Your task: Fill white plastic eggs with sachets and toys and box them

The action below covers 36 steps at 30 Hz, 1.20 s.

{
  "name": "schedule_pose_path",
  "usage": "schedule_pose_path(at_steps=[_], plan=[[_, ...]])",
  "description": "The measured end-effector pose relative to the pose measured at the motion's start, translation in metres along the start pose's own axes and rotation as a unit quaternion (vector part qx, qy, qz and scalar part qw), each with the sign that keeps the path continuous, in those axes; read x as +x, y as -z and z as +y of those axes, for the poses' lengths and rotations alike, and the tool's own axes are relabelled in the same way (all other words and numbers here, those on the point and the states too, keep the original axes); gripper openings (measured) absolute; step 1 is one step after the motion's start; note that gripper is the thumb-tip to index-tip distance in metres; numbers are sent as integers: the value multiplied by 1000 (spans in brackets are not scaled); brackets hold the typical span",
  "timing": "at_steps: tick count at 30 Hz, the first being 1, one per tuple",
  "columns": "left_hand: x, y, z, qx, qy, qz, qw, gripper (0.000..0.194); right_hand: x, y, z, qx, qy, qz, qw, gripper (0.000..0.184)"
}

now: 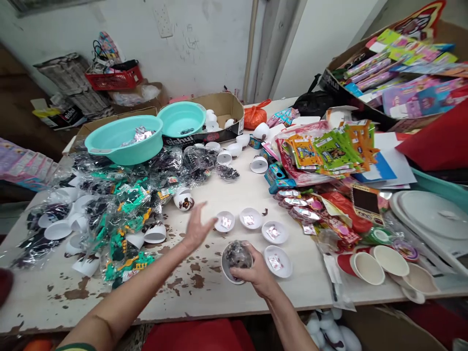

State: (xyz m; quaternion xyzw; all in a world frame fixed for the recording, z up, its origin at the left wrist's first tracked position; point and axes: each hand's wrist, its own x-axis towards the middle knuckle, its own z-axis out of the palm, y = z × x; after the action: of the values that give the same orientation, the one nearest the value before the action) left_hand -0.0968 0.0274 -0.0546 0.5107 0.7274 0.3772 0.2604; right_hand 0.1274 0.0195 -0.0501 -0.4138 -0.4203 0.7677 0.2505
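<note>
My right hand is wrapped around a clear-bagged dark toy and the white half-shell it sits in, low over the table's front. My left hand reaches forward with its fingers apart and nothing in them. Just beyond its fingers lies a white half-shell with a brown print. Several white half-shells curve around my right hand, each with a small printed packet inside. Left of my left hand spreads a heap of bagged green and black toys, mixed with white half-shells.
Two turquoise basins stand at the back left, beside a cardboard box of white shells. Orange and green packets pile up on the right. Paper cups lie near the front right edge. A large box of goods stands behind.
</note>
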Motion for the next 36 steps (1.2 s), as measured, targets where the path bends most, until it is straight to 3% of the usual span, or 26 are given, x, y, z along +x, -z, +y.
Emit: schedule_pose_path(at_steps=[2,4,6,9,11,13,15,17,19,23,25,28,30,33,36], plan=[[29,3,-35,88,189,157,965,71,1,3,9,41,-5,37,998,65],[55,-1,-65,120,299,233,918,81,2,2,20,74,-13,71,995,66],[77,-10,-82,122,337,253,899,84,2,-2,30,91,-27,95,991,67],[96,-18,-89,125,355,244,894,76,-2,-6,42,85,-44,109,989,67],[94,-9,-86,130,346,217,903,75,-6,-6,47,76,-50,117,989,69],[76,10,-83,138,327,174,918,75,-10,-5,51,81,-59,121,988,71],[45,29,-82,179,279,84,940,73,-11,-5,53,90,-73,120,986,70],[9,42,-83,252,219,-29,942,71,-11,-7,51,90,-83,115,986,66],[-21,43,-84,317,179,-119,924,66,-9,-10,47,88,-80,110,987,63],[-52,28,-77,327,180,-187,909,55,-10,-15,40,74,-66,103,990,62],[-54,28,-62,281,183,-199,921,54,-13,-14,40,44,-68,111,991,62],[-58,35,-21,99,175,-229,952,58,-18,-14,40,-32,-58,115,991,58],[-64,37,10,-9,138,-266,954,60,-20,-16,41,-94,-47,97,990,53],[-74,27,43,-13,42,-336,941,64,-24,-19,39,-168,-36,56,984,53],[-80,16,52,18,-6,-385,923,63,-31,-15,34,-167,-40,25,985,56]])
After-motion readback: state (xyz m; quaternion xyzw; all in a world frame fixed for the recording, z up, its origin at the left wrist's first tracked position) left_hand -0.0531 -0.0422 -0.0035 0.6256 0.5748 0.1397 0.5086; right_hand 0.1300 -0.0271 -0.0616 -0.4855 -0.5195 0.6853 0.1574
